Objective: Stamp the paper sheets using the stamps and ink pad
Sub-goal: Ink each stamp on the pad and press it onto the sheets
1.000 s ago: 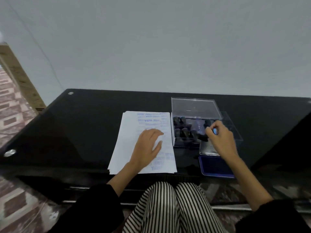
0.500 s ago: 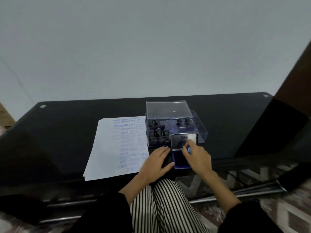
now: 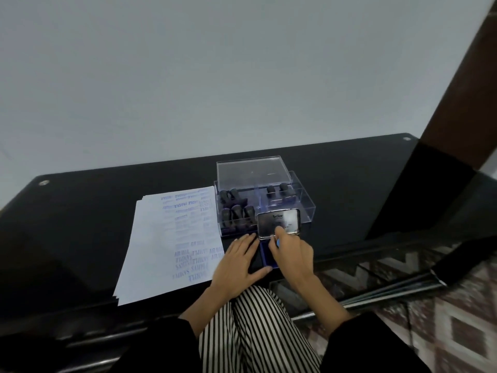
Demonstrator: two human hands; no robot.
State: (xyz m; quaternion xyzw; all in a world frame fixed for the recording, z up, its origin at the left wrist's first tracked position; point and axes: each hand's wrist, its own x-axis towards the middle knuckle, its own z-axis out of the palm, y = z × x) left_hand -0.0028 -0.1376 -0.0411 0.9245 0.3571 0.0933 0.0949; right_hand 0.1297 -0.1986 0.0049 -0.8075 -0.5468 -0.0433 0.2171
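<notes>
A stack of white paper sheets [image 3: 161, 238] with several blue stamp marks lies on the black table [image 3: 80, 211]. Right of it is a blue ink pad [image 3: 265, 255] with its shiny metal lid [image 3: 279, 220] raised. My right hand [image 3: 291, 255] is over the pad with curled fingers around a stamp with a blue top [image 3: 278, 242], pressed down toward the ink. My left hand [image 3: 239, 265] lies flat on the table beside the pad's left edge, fingers straight. Several dark stamps [image 3: 236, 211] stand in a clear plastic box [image 3: 306, 208].
The box's clear lid [image 3: 252, 173] stands open at the back. Two more stamps [image 3: 278, 191] sit in the right compartment. A brown wooden post [image 3: 457, 90] rises at the right. The table's front edge runs just above my striped trousers [image 3: 255, 332].
The view swung right. My left hand left the paper and came to rest beside the ink pad. My right hand brought the stamp from the box down onto the pad.
</notes>
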